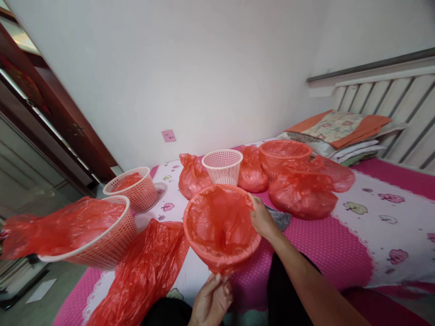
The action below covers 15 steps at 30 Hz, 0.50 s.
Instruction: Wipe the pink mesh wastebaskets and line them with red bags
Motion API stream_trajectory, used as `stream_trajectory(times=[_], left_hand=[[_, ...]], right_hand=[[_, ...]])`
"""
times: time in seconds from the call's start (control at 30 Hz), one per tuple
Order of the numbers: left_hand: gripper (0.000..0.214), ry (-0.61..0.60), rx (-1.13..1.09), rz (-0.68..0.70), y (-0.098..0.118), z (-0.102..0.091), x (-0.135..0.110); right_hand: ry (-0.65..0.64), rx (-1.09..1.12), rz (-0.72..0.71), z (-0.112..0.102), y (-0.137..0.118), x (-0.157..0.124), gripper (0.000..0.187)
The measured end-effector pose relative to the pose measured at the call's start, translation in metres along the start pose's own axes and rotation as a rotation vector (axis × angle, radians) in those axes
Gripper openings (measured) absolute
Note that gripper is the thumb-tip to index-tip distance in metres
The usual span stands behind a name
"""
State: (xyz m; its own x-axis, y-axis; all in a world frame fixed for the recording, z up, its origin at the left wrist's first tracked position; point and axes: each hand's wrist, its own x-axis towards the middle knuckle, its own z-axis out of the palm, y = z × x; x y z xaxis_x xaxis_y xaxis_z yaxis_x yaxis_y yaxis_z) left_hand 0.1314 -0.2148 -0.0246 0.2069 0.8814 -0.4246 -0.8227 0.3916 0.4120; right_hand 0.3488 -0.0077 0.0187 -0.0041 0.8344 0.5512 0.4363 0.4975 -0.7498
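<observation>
A basket (222, 267) lined with a red plastic bag (220, 213) is tilted toward me, the bag folded over its rim. My right hand (263, 218) grips the rim on the right, thumb on top of the bag. At the near side, my left hand (213, 294) pinches the bag's edge just below the rim. Another red plastic bag (146, 271) lies crumpled on the bed to the left of the basket. Behind the lined basket stands a white basket (223, 165) with lattice sides.
Two bag-lined baskets (112, 242) (146, 194) stand at the left. Filled-looking red bags (193, 176) (302, 192) and another lined basket (285, 149) sit toward the wall. Folded bedding (346, 129) is stacked by the radiator (390, 104). The patterned bed sheet (367, 217) lies underneath.
</observation>
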Motion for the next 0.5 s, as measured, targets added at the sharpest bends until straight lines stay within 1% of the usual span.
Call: stream_trajectory(times=[0.03, 0.1, 0.2, 0.27, 0.3, 0.33, 0.37, 0.43, 0.5], left_hand=[[0.021, 0.021, 0.018, -0.015, -0.003, 0.003, 0.000], [0.021, 0.121, 0.071, -0.058, -0.009, 0.005, 0.006], [0.015, 0.303, 0.199, -0.118, -0.019, -0.004, 0.017], [0.012, 0.399, 0.279, -0.099, -0.020, -0.012, 0.021], [0.010, 0.434, 0.307, -0.051, -0.018, -0.015, 0.021], [0.010, 0.472, 0.335, 0.032, -0.015, -0.016, 0.019], [0.015, 0.514, 0.370, 0.146, -0.009, -0.015, 0.016], [0.033, 0.598, 0.495, 0.447, 0.007, -0.006, 0.007], [0.049, 0.683, 0.680, 0.742, 0.027, 0.010, -0.001]], right_hand=[[-0.006, -0.002, 0.001, 0.000, 0.000, 0.000, 0.086], [-0.017, -0.015, 0.004, 0.000, 0.000, 0.000, 0.086], [-0.021, -0.033, 0.003, 0.001, 0.000, 0.000, 0.085], [-0.001, -0.023, -0.003, 0.002, 0.000, -0.002, 0.086], [0.013, -0.013, -0.006, 0.003, 0.001, -0.002, 0.086], [0.024, -0.004, -0.006, 0.004, 0.001, -0.003, 0.087], [0.028, 0.001, -0.004, 0.004, 0.001, -0.003, 0.086], [0.018, -0.001, 0.014, 0.005, 0.001, -0.004, 0.085], [-0.002, -0.008, 0.031, 0.006, -0.001, -0.003, 0.083]])
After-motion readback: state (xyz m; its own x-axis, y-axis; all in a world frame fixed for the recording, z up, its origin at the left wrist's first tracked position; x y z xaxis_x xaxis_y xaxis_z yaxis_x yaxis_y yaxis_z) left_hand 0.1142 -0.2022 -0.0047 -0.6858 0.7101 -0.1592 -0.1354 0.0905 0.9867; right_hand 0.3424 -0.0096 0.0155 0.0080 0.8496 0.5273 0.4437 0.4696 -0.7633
